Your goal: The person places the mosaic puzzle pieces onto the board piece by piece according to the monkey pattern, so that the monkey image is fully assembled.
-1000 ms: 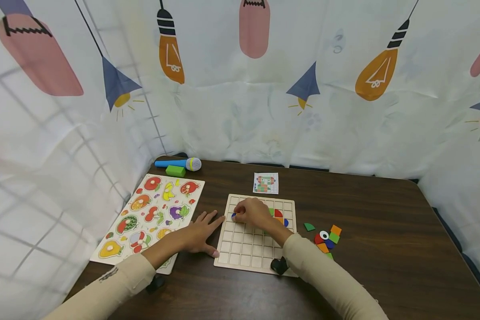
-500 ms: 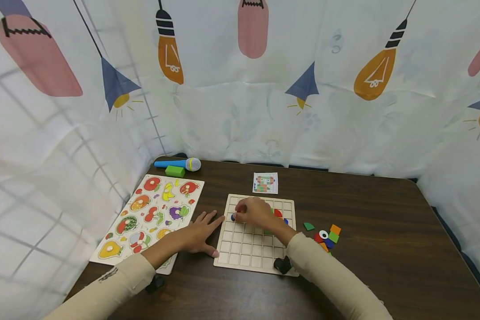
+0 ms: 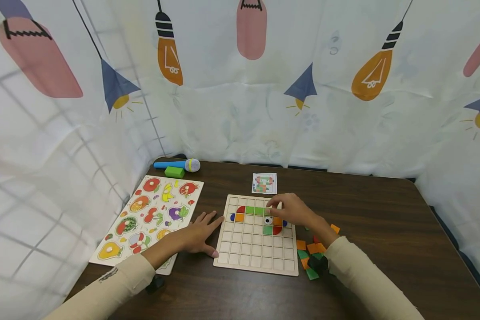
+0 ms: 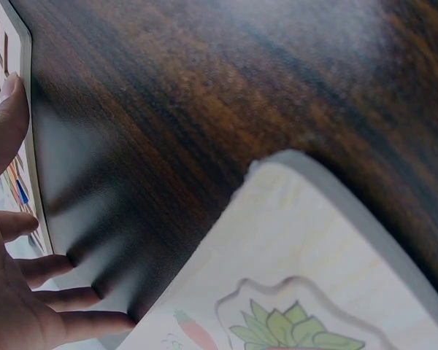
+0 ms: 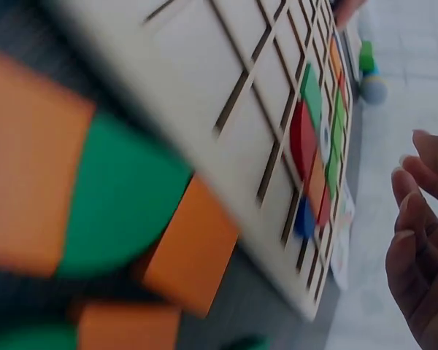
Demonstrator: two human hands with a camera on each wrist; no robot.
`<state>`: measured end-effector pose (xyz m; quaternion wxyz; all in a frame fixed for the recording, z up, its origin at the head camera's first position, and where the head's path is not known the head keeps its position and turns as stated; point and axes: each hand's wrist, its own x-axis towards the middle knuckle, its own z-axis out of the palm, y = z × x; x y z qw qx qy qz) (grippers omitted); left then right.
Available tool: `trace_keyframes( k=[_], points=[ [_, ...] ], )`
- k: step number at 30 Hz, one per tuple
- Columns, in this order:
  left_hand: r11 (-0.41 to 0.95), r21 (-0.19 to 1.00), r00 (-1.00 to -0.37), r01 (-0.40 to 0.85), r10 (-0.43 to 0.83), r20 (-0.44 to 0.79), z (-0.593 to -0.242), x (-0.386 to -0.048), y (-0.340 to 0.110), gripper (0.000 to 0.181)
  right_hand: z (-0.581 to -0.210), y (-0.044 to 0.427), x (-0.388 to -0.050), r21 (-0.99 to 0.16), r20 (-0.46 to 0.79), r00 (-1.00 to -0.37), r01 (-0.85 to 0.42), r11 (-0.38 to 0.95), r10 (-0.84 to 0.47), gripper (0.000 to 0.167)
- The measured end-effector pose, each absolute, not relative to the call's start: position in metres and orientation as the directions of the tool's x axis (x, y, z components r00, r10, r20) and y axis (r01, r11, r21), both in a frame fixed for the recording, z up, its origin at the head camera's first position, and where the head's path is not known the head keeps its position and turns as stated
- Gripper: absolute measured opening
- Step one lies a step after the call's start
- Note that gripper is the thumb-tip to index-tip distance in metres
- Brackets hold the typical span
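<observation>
A wooden grid board lies flat on the table, with coloured pieces set in its upper rows. At the left of these are a blue piece, an orange square and a red piece. Green squares run to the right, near an eye piece with a black centre. My left hand rests with spread fingers against the board's left edge. Over the upper right cells hovers my right hand, its fingers loosely bent; the right wrist view shows no piece between them. It hides some cells.
Loose orange, green and red pieces lie right of the board, partly under the right forearm. A small pattern card lies behind it. To the left are a fruit puzzle board, a green block and a toy microphone.
My right hand has let go of the blue piece at the board's left and moved right, uncovering the pieces in the upper rows. The left hand has stayed put.
</observation>
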<state>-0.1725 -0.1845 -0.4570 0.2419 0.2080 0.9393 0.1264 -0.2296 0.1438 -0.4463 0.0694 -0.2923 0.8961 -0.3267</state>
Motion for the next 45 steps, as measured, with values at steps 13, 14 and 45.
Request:
trace_keyframes(
  k=[13, 14, 45],
  points=[
    [0.877, 0.335, -0.789, 0.344, 0.463, -0.403, -0.457, -0.173, -0.185, 0.103, -0.453, 0.219, -0.201, -0.629, -0.048, -0.858, -0.372, 0.683, -0.512, 0.02],
    [0.878, 0.334, -0.79, 0.343, 0.462, -0.404, -0.457, -0.173, -0.185, 0.103, -0.454, 0.223, -0.198, -0.63, -0.055, -0.856, -0.37, 0.683, -0.514, 0.02],
    [0.875, 0.344, -0.795, 0.341, 0.464, -0.392, -0.455, -0.17, -0.185, 0.103, -0.472, 0.297, -0.166, -0.608, 0.061, -0.905, -0.369, 0.703, -0.422, 0.017]
  ],
)
